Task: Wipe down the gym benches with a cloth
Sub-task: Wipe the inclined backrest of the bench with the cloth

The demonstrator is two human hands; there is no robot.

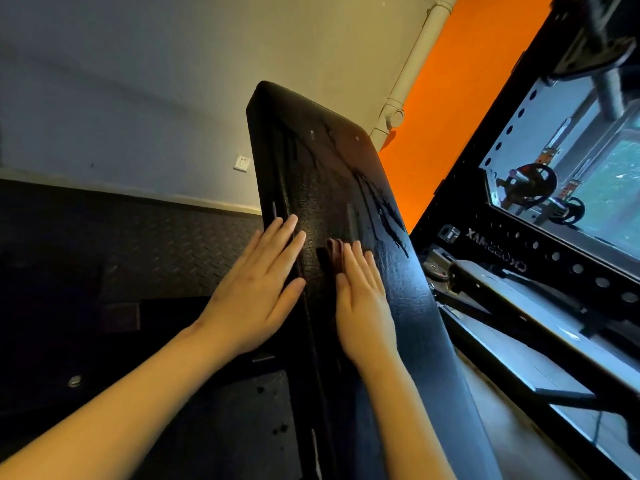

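A long black padded gym bench (pixel 332 188) runs up the middle of the view, its textured surface showing wet streaks near the far end. My left hand (pixel 258 292) lies flat with straight fingers on the bench's left edge. My right hand (pixel 363 299) presses flat on the pad to the right of it, fingers straight. A dark brown cloth (pixel 330 254) lies folded under the right hand's fingertips, only its far end showing; the rest is hidden by the hand.
A black perforated rack frame (pixel 519 244) with a mirror (pixel 588 174) stands close on the right. Black checker-plate rubber floor (pixel 138 244) lies to the left. A pale wall with a socket (pixel 241 163) and a white pipe (pixel 415 64) stand beyond the bench.
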